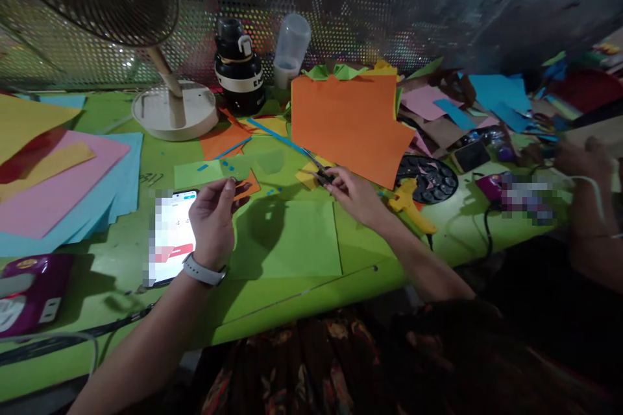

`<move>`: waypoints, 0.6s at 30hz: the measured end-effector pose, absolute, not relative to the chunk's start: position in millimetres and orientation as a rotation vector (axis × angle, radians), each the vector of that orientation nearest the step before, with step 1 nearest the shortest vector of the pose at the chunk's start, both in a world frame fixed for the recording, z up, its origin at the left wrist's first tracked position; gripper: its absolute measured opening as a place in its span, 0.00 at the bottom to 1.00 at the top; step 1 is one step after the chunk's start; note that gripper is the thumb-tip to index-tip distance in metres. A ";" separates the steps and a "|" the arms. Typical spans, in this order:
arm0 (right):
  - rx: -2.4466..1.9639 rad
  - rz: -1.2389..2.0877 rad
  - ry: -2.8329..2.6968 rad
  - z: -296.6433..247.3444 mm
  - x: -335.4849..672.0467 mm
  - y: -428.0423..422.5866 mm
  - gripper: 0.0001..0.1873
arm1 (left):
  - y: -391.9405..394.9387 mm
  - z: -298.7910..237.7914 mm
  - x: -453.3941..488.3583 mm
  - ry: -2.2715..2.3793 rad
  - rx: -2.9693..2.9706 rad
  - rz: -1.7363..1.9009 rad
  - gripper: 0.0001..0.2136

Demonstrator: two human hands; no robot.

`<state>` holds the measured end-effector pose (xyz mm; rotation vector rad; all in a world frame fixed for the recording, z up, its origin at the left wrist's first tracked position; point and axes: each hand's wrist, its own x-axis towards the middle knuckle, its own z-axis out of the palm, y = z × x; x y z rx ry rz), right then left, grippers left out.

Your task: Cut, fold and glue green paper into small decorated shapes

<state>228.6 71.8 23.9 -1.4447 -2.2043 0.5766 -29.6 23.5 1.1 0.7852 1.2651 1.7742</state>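
My left hand (214,217), with a watch on its wrist, is closed, thumb against the fingers. What it pinches is too small to make out. A small orange paper piece (251,185) shows right at its fingertips; I cannot tell whether it is held or lies behind them. In my right hand (357,198) are dark-handled scissors (322,171), pointing up and left beside a yellow paper scrap (305,177). Below and between the hands lies a light green paper sheet (296,240). Tiny blue paper bits (273,191) are scattered above it, near a long blue paper strip (277,135).
A lit phone (170,246) lies beside my left wrist. Behind stand a fan (175,120), a black bottle (239,81) and a large orange sheet (343,117). A yellow glue gun (413,204) is near my right forearm. Another person's hand (584,159) is far right.
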 end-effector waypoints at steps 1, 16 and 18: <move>-1.388 0.583 -2.202 29.2 225.7 72.9 0.11 | 23.6 0.3 -29.3 1.258 0.780 1.772 0.08; -1.089 0.866 -2.191 7.9 170.1 80.3 0.09 | 21.4 -1.0 -27.4 1.243 0.772 1.740 0.08; -1.135 0.911 -2.121 0.9 169.9 81.4 0.09 | 21.5 -1.8 -27.5 1.259 0.767 1.732 0.08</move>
